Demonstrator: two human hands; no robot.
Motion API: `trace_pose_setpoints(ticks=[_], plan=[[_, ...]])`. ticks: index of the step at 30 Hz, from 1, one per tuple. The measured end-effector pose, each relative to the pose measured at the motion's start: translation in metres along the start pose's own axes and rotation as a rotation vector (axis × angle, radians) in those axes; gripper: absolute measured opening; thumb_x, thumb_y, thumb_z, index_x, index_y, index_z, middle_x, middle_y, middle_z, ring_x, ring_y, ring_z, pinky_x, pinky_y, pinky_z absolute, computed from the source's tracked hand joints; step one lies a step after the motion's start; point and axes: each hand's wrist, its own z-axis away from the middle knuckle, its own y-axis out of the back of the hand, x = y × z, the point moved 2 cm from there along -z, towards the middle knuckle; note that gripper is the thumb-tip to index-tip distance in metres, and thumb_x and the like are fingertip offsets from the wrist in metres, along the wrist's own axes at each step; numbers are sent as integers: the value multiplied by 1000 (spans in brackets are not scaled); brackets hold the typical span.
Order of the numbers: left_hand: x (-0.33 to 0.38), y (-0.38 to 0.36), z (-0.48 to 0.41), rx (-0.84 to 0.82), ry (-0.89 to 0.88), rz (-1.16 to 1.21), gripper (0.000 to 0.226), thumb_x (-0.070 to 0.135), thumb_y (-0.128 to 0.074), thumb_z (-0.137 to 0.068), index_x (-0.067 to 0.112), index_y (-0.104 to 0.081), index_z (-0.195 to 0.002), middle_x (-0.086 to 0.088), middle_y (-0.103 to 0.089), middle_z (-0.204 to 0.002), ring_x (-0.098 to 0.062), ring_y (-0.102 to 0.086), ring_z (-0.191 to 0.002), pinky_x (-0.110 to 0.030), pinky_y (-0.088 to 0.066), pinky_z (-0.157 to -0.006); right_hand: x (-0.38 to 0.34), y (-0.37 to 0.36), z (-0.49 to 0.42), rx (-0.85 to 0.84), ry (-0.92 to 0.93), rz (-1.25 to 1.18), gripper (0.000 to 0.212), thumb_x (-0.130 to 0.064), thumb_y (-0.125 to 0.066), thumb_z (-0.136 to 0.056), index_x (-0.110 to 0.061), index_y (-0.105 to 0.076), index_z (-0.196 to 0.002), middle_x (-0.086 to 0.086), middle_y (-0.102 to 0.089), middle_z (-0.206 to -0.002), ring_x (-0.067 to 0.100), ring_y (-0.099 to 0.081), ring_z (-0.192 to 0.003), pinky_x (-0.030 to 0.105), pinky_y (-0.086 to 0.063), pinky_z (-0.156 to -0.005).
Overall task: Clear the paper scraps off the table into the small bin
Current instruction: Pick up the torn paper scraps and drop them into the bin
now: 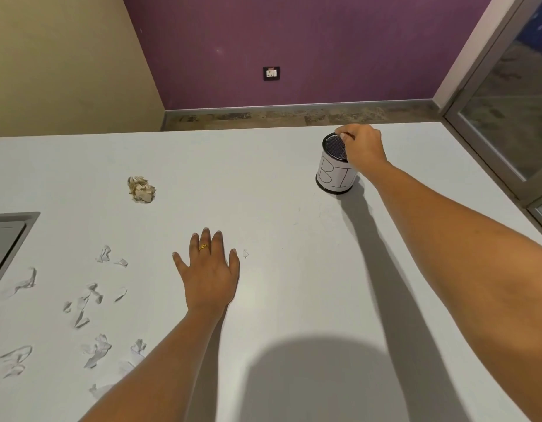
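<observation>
Head view: right hand (362, 147) bunched over the rim of the bin (335, 164), likely dropping a scrap, its contents indiscernible; left hand (208, 269) flat and empty on the bench (294, 239); scraps (90, 303) and a crumpled ball (141, 189) lie well left of the bin, to be gathered next.

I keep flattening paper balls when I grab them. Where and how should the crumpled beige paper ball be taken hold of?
Pinch the crumpled beige paper ball across its rounded middle, coming straight down from above. It sits alone on the white table, with bare surface all round, and its ridged folds should give fingertips purchase. The left hand lies nearest.
</observation>
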Motion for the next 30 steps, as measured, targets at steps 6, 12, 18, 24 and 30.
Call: trace_pose_setpoints(ticks=[6,12,18,24,30], plan=[[0,0,-1,14,-1,-9,51,38,-27,-92,12,-40,-133,-12,-39,-144,-29,-28,-137,-62,-22,-104,3,-5,4,96,24,-57,30,-9,-41,-97,-7,-62,-118,11,-61,-127,25,-54,-119,29,-40,-103],[0,-1,-1,23,-16,-19,55,40,-26,-88,10,-43,-131,-13,-43,-141,-31,-33,-134,-63,-24,-101,-8,-30,53,178,138,-241,28,1,-44,-91,2,-66,-109,15,-68,-113,25,-60,-108,13,-35,-90],[0,-1,0,4,-18,-6,48,36,-31,-94,11,-38,-134,-12,-37,-145,-30,-27,-137,-62,-21,-105,11,-93,141,-20,97,-272,25,-4,-46,-91,-5,-67,-106,12,-66,-113,28,-63,-105,38,-48,-98],[-7,-2,1,-46,-47,-3,54,41,-19,-95,16,-22,-143,-7,-19,-153,-25,-11,-142,-59,-8,-110,10,-129,214,-283,189,195,42,-25,-34,-99,-14,-39,-140,5,-29,-153,20,-19,-145,36,-6,-120],[-18,7,12,-137,-149,-123,72,53,6,-84,20,-12,-145,-6,-12,-155,-26,-5,-143,-59,5,-110,-9,-137,257,-325,144,465,66,-37,-1,-98,-19,-59,-124,5,-60,-130,21,-56,-122,47,-45,-98]])
